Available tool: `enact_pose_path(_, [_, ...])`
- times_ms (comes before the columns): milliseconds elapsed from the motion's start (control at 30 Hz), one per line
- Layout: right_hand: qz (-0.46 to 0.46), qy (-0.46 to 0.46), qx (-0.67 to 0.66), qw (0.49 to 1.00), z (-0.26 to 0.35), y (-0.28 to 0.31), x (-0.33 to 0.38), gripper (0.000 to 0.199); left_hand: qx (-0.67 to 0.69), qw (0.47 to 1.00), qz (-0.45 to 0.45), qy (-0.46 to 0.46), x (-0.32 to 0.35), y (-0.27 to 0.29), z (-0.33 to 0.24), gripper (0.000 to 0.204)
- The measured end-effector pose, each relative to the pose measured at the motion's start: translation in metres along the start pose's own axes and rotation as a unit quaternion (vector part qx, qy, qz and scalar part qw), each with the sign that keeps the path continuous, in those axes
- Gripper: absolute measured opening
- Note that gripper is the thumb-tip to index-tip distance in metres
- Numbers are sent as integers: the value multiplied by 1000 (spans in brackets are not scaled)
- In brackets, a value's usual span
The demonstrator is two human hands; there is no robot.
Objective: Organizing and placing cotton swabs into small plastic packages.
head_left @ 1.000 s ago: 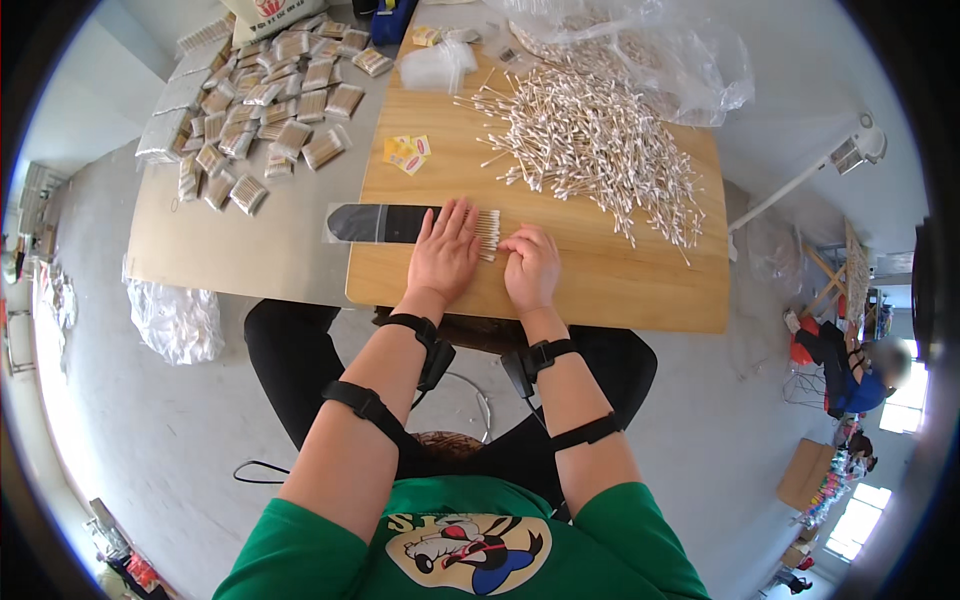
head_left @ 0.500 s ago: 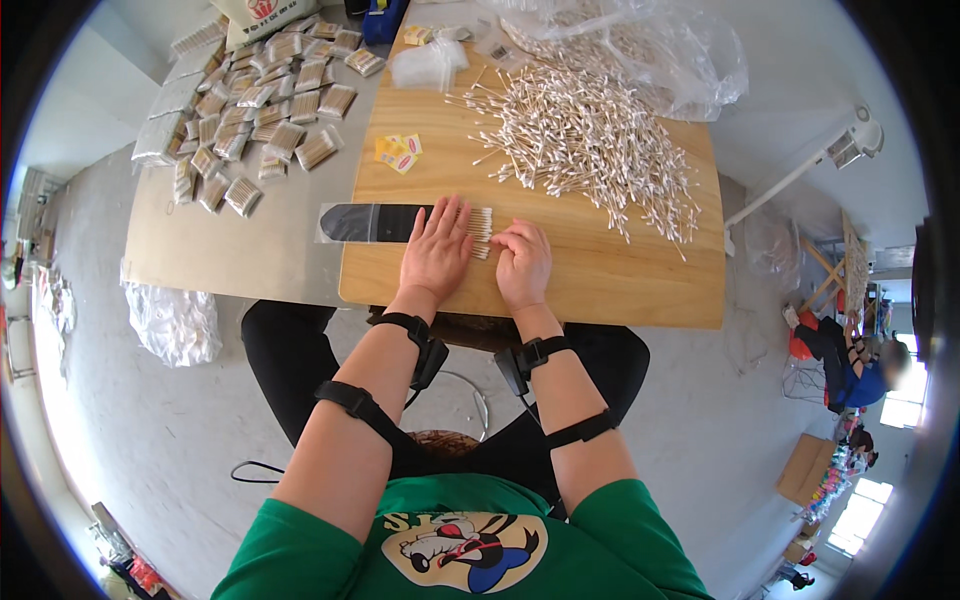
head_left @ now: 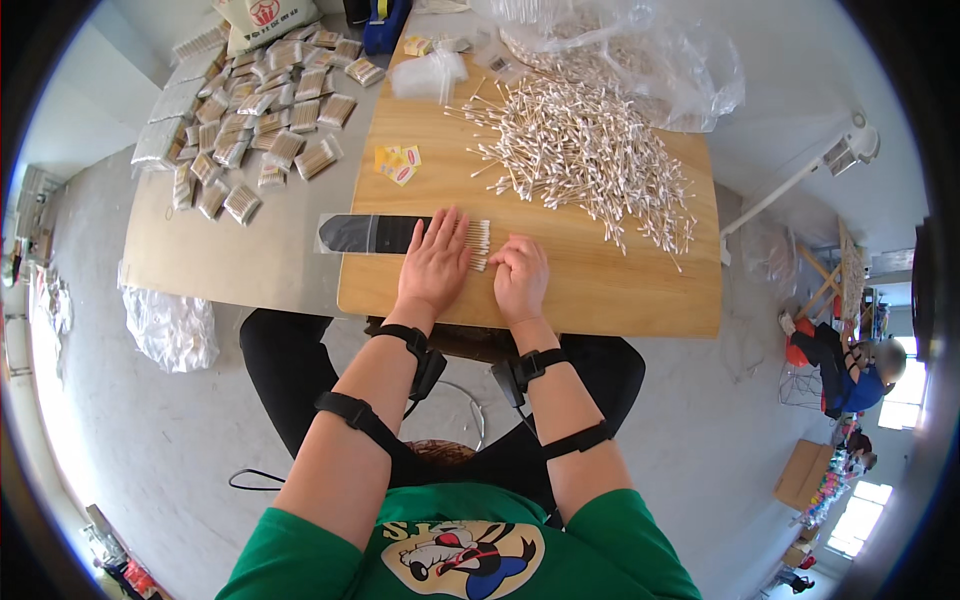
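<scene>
My left hand [head_left: 436, 262] lies flat, fingers outstretched, over a row of cotton swabs [head_left: 479, 243] on the wooden board. White swab tips stick out past its right side. Under and left of its fingers is a flat black strip with a rounded end [head_left: 350, 234], in or on a clear sleeve. Just right of the swab tips, my right hand [head_left: 522, 280] rests with its fingers curled in and the fingertips close to the row. Whether anything sits inside those fingers is hidden.
A large heap of loose cotton swabs [head_left: 590, 150] spreads across the board [head_left: 620, 290], with a clear plastic bag [head_left: 690, 70] behind it. Yellow-and-white cards [head_left: 398, 163] and clear sleeves [head_left: 428, 77] lie farther left. Many small swab packs [head_left: 285, 148] cover the metal table [head_left: 190, 250].
The whole view has shifted slightly. Both hands keep nearly the same pose and place beside the swab row.
</scene>
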State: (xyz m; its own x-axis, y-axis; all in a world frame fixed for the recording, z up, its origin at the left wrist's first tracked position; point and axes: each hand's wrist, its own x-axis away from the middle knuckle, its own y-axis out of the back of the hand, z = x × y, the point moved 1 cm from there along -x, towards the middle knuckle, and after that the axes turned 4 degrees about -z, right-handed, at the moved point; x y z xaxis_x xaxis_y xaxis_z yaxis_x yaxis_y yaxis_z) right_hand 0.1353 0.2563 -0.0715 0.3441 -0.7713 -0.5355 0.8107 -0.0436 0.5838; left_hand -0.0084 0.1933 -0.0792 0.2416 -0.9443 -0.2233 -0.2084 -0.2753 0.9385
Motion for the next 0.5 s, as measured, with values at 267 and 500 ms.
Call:
enact_pose_path(267, [13,11,0,1000,5,1,1,14,-11,1000,-2,-5,2,0,0,50])
enact_pose_path(500, [-18,-22,-18,999,0,-2,0,13,-6,1000,-5,-5,1,1,-1,50])
